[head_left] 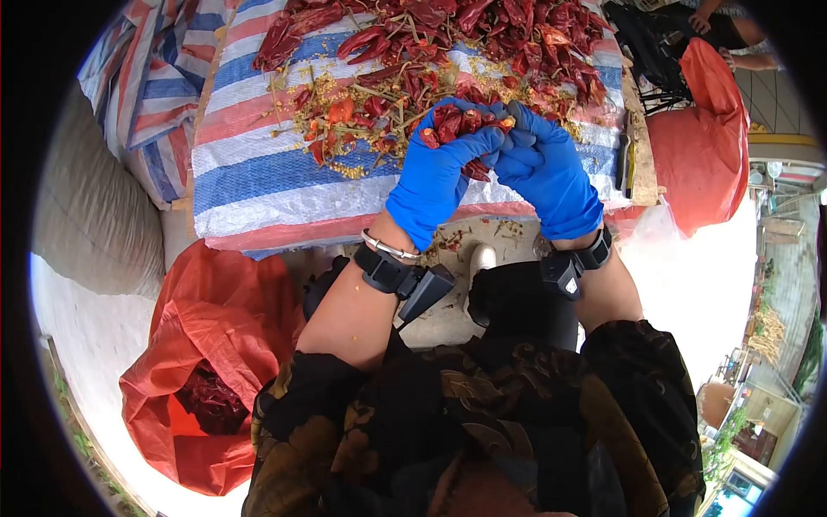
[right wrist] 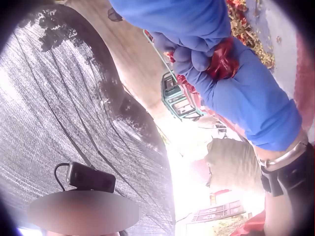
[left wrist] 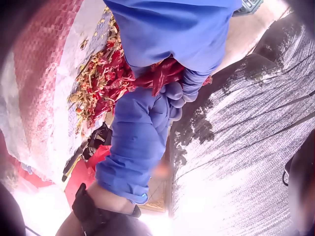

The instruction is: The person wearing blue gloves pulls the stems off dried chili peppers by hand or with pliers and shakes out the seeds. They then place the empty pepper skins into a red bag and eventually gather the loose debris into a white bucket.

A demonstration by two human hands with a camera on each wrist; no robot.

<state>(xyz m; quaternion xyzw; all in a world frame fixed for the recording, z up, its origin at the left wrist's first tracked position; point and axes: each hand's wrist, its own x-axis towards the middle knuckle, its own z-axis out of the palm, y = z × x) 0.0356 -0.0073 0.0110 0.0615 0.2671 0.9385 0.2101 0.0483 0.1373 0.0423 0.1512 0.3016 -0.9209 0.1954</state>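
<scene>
Both hands wear blue gloves and meet over the near edge of a striped woven sheet (head_left: 284, 194). My left hand (head_left: 435, 177) holds several dried red chilies (head_left: 452, 123), its fingers curled round them and its thumb across. Right up against it, my right hand (head_left: 551, 172) has curled fingers that pinch the chilies at their right end; its fingertips are partly hidden. In the right wrist view, a wrinkled chili (right wrist: 224, 61) shows between the two gloves. Beyond the hands lies a heap of dried red chilies (head_left: 517, 39), with loose yellow seeds and stems (head_left: 349, 164) nearer.
A red sack (head_left: 215, 302) with chilies inside stands open at lower left, below a bulging grey-green sack (head_left: 95, 198). Another red sack (head_left: 702, 138) is at right. A narrow black-and-yellow tool (head_left: 627, 164) lies at the sheet's right edge. Another person's arm (head_left: 749, 60) shows at upper right.
</scene>
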